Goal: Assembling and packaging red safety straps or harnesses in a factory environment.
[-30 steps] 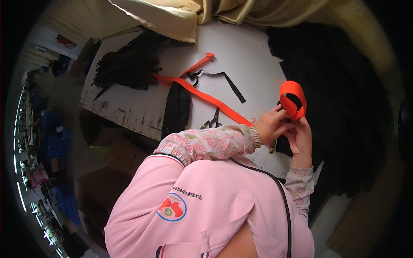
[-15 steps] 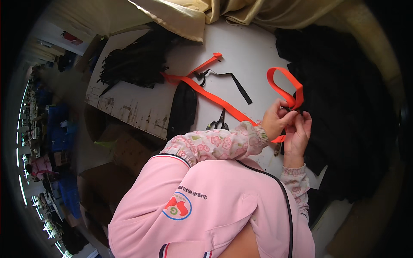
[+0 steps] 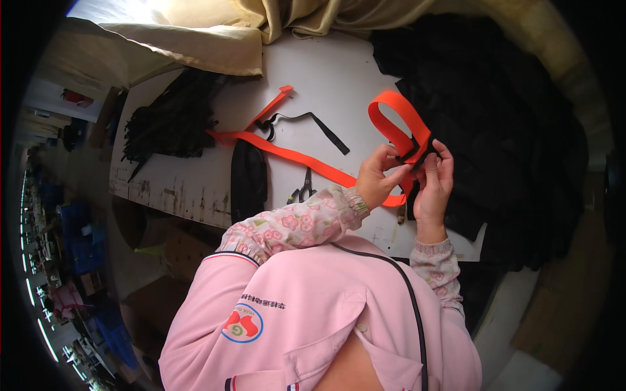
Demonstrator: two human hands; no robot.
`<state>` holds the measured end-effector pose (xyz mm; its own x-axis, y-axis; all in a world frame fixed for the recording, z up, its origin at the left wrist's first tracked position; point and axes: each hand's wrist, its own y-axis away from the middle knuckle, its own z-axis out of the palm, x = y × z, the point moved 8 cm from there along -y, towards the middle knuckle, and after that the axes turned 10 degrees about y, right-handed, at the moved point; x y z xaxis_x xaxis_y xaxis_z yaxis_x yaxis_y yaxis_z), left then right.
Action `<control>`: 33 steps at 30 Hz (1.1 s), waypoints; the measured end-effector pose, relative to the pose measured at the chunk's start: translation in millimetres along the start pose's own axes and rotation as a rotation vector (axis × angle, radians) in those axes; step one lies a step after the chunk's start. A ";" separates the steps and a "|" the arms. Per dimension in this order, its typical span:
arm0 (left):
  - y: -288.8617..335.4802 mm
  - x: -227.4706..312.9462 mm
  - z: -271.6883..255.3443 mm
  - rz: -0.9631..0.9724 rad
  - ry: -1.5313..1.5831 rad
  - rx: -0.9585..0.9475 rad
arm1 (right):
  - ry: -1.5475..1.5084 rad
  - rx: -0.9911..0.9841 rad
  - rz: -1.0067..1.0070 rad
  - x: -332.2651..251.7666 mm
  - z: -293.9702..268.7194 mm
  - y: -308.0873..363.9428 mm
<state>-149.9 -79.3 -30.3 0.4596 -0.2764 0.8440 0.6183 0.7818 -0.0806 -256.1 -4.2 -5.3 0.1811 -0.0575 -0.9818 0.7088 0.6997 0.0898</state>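
A bright orange strap [image 3: 300, 158] crosses the white table and rises into a loop above my hands. A small black piece, perhaps a buckle [image 3: 409, 156], sits where the strap crosses itself at the loop's base. My left hand [image 3: 380, 177] is closed, its thumb and fingers pinching the strap beside the black piece. From the other side my right hand [image 3: 435, 189] is closed on the black piece and the strap, its fingertips partly hidden. Below the hands the strap curves round in a short bend.
Black fabric [image 3: 489, 130] is heaped on the right. Far left lies a bundle of black strips [image 3: 173, 120]. A black cloth piece [image 3: 249, 179], a thin black strap [image 3: 316, 124] and scissors [image 3: 305, 189] lie on the table [image 3: 326, 65]. A beige curtain [image 3: 195, 49] hangs along the back.
The view has shifted, so the table things appear further left. The orange loop has tilted and widened, and the black piece at its base shows more clearly between my hands.
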 end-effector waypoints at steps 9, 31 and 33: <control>4.7 7.0 5.3 0.054 -0.164 -0.095 | 0.513 -0.126 -0.241 -18.2 3.5 -7.5; -0.4 -10.9 -11.9 -0.140 0.037 -0.015 | 0.489 -0.176 -0.148 16.9 -8.0 11.4; -0.5 -10.5 -12.6 -0.155 -0.002 -0.026 | 0.284 -0.146 0.025 26.7 -11.0 12.0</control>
<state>-146.9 -83.9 -45.8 0.3562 -0.3915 0.8484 0.6982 0.7150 0.0367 -250.3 10.4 -32.3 -0.0152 0.1478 -0.9889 0.5979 0.7941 0.1095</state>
